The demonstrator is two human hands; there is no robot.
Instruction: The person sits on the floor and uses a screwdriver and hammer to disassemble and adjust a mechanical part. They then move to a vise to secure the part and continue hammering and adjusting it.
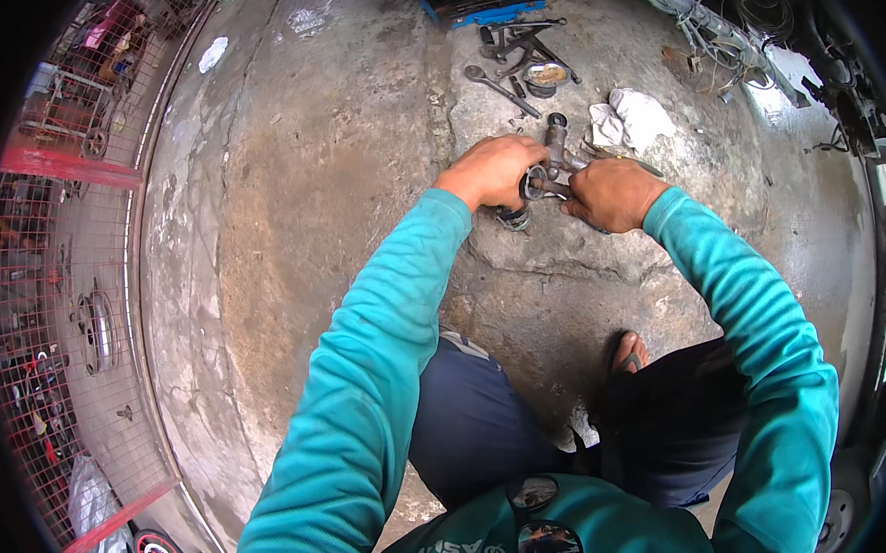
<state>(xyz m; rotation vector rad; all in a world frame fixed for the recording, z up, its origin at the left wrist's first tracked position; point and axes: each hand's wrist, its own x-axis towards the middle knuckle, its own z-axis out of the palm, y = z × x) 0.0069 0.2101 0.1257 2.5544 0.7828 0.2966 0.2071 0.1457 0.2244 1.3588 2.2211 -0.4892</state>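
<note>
Head view: found left hand [501,170] with fingers curled around ring-ended metal part [535,181], on or just above concrete floor [308,183]; saw right hand [614,195] closed on metal rod [556,187] at ring. Judged work unfinished, with part in grasp and wrench [500,90] lying out. Could not tell rod's fit.

Lit softly and evenly across mid-floor [328,192]; glares pale at far right, near white on the rag [645,118]. Sinks almost to black in the trousers [470,415]. Bows the mesh fence [38,298] at left, darkening to a black rim; fairly crisp centrally
</note>
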